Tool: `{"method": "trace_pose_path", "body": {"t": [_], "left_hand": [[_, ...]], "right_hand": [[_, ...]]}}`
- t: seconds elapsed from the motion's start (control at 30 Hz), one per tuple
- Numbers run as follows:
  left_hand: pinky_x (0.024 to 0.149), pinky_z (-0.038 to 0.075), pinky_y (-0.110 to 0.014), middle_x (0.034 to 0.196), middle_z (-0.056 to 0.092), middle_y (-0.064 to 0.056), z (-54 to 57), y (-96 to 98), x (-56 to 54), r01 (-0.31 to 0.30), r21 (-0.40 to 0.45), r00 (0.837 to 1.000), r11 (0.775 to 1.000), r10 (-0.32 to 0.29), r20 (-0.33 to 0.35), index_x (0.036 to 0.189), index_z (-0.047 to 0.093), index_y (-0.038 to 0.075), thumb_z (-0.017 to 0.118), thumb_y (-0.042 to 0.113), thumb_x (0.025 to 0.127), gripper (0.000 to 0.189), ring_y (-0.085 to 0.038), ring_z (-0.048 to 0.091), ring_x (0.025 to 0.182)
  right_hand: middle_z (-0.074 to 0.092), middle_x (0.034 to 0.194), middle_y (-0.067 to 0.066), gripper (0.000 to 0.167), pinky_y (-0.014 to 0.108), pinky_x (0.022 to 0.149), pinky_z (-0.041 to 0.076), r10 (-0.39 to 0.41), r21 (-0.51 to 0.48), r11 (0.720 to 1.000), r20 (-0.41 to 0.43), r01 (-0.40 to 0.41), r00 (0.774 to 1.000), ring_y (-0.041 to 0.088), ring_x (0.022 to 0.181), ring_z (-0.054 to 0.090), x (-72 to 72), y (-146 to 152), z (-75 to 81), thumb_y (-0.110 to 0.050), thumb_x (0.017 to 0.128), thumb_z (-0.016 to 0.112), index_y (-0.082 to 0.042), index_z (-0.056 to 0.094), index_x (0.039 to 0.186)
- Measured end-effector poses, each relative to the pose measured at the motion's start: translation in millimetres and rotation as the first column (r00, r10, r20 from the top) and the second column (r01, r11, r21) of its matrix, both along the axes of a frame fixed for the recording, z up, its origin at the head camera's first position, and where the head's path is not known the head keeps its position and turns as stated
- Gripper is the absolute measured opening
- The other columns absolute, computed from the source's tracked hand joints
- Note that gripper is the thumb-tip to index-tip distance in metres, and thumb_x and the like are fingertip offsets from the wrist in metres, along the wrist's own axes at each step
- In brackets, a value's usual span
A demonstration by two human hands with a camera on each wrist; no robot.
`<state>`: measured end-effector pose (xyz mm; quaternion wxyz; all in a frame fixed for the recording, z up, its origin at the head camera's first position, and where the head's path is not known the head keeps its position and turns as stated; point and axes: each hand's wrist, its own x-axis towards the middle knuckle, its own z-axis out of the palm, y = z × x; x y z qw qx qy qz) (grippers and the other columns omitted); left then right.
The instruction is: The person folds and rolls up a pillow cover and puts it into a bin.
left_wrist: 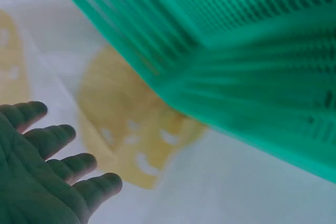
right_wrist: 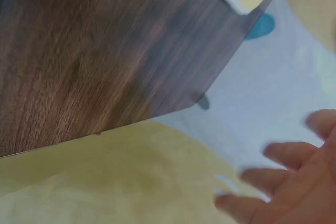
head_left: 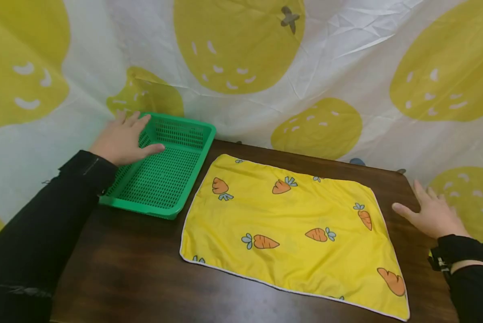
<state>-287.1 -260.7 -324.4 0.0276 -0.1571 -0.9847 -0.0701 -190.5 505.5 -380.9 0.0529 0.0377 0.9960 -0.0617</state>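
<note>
A green plastic basket (head_left: 166,211) with perforated walls stands at the table's back left, and nothing lies in it. Over its left side my left hand (head_left: 122,139) hovers with fingers spread and holds nothing. In the left wrist view that hand (left_wrist: 47,171) shows palm and fingers apart from the basket's rim (left_wrist: 173,103). A yellow cloth (head_left: 289,211) with printed carrots and a white edge lies spread on the table, slightly wrinkled. To its right, my right hand (head_left: 437,213) is held near the table's right edge, fingers extended and holding nothing.
The dark wooden table (head_left: 136,269) carries the basket and cloth. A white curtain (head_left: 241,112) with large yellow fruit prints hangs behind the table and along its sides. The table's back right corner (right_wrist: 194,103) shows in the right wrist view.
</note>
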Motion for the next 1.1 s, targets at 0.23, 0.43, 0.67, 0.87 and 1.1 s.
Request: {"method": "trace_pose_path", "body": {"t": [0.23, 0.43, 0.67, 0.87, 1.1], "left_hand": [[0.121, 0.04, -0.059, 0.15, 0.061, -0.025, -4.5, 49.6, 64.6, 0.244, 0.031, 0.95, 0.969, -0.232, -0.211, 0.148, 0.058, -0.002, 0.078, 0.043, 0.097, 0.071, -0.047, 0.052, 0.143], [0.078, 0.057, -0.032, 0.091, 0.071, 0.002, -38.7, 92.0, 139.8, 0.576, -0.027, 0.726, 0.817, -0.527, -0.442, 0.102, 0.077, 0.012, 0.092, 0.031, 0.083, 0.031, -0.016, 0.063, 0.086], [0.066, 0.042, -0.022, 0.078, 0.048, 0.01, -92.4, 112.8, 177.4, 0.589, -0.107, 0.793, 0.801, -0.598, -0.118, 0.088, 0.064, 0.019, 0.092, 0.035, 0.082, 0.032, -0.006, 0.044, 0.073], [0.065, 0.049, -0.026, 0.08, 0.053, 0.005, -114.3, 107.3, 178.4, 0.488, -0.155, 0.871, 0.859, -0.491, 0.023, 0.085, 0.063, 0.018, 0.092, 0.027, 0.082, 0.03, -0.011, 0.053, 0.073], [0.067, 0.055, -0.028, 0.084, 0.06, -0.001, -121.4, 105.1, 184.6, 0.471, -0.256, 0.875, 0.844, -0.484, 0.011, 0.092, 0.071, 0.011, 0.079, 0.007, 0.093, 0.009, -0.015, 0.057, 0.076]], "right_hand": [[0.075, 0.093, 0.017, 0.051, 0.042, 0.071, 0.057, 0.188, -0.047, 0.981, 0.043, -0.186, 0.981, 0.026, 0.079, 0.07, 55.5, -30, -4.2, -0.05, 0.101, 0.071, -0.001, 0.072, 0.115], [0.055, 0.077, -0.012, 0.03, 0.023, 0.061, 0.039, 0.364, -0.239, 0.922, 0.275, -0.303, 0.89, -0.003, 0.067, 0.044, 118.8, -43, -28.2, -0.036, 0.087, 0.088, -0.019, 0.062, 0.087], [0.074, 0.104, -0.008, 0.039, 0.027, 0.073, 0.056, 0.27, -0.249, 0.951, 0.372, -0.185, 0.888, -0.001, 0.085, 0.064, 145.1, -43, -52.9, -0.033, 0.079, 0.094, -0.015, 0.072, 0.105], [0.065, 0.094, -0.02, 0.029, 0.026, 0.069, 0.051, 0.346, -0.108, 0.938, 0.284, -0.329, 0.894, -0.008, 0.08, 0.053, 149.8, -48, -61.0, -0.036, 0.079, 0.094, -0.03, 0.07, 0.094], [0.045, 0.077, -0.023, 0.036, 0.027, 0.062, 0.036, 0.451, 0.094, 0.879, 0.153, -0.467, 0.88, -0.002, 0.07, 0.037, 158.1, -55, -62.1, -0.017, 0.075, 0.088, -0.031, 0.055, 0.083]]}}
